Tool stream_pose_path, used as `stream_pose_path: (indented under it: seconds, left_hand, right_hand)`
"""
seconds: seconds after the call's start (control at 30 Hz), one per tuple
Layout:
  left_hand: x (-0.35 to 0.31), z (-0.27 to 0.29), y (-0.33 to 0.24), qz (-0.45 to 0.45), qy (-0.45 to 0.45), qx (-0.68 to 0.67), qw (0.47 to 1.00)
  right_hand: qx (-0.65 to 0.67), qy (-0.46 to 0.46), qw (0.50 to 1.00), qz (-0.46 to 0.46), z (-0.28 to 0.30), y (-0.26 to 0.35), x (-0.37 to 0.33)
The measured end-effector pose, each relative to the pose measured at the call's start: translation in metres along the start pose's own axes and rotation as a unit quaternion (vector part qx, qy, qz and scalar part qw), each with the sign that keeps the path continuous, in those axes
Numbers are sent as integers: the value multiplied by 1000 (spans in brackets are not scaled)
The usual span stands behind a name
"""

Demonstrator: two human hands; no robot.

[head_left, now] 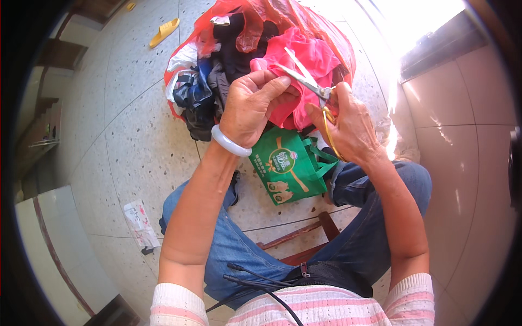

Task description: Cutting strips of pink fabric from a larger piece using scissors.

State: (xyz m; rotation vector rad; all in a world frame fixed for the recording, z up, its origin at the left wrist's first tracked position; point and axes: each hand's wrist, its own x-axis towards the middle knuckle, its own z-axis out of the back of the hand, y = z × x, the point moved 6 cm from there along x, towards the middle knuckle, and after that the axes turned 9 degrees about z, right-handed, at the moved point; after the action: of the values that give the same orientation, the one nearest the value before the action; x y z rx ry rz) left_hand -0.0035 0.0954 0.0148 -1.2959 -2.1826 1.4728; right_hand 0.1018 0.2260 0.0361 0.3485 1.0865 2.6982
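In my right hand is a pair of scissors with gold-coloured handles, the blades spread apart and pointing up to the left. My left hand, a pale bangle on its wrist, is closed just left of the blades, thumb against the curled fingers. What it pinches, if anything, is too small to make out. Bright pink cloth lies behind and below both hands. It rests on a heap of dark clothes in a large red plastic bag. Under my hands a green tote bag stands between my feet.
A yellow slipper lies on the tiled floor at the far left. Nearer, a printed plastic wrapper is beside my left leg. A tiled wall rises at the right. Part of a wooden stool shows between my legs, and black cables cross my lap.
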Motion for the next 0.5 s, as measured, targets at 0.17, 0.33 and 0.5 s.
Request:
stream_pose_path:
  seconds: [0.17, 0.33, 0.5]
  left_hand:
    - [0, -4, 2, -32, 6, 11, 999]
    - [-1, -3, 1, -39, -25, 61, 997]
    - [-3, -9, -2, -64, -31, 63, 996]
  right_hand:
    - [-51, 29, 998, -26, -7, -3, 0]
    - [-75, 5, 997, -17, -7, -2, 1]
    - [-41, 47, 998, -10, -12, -2, 2]
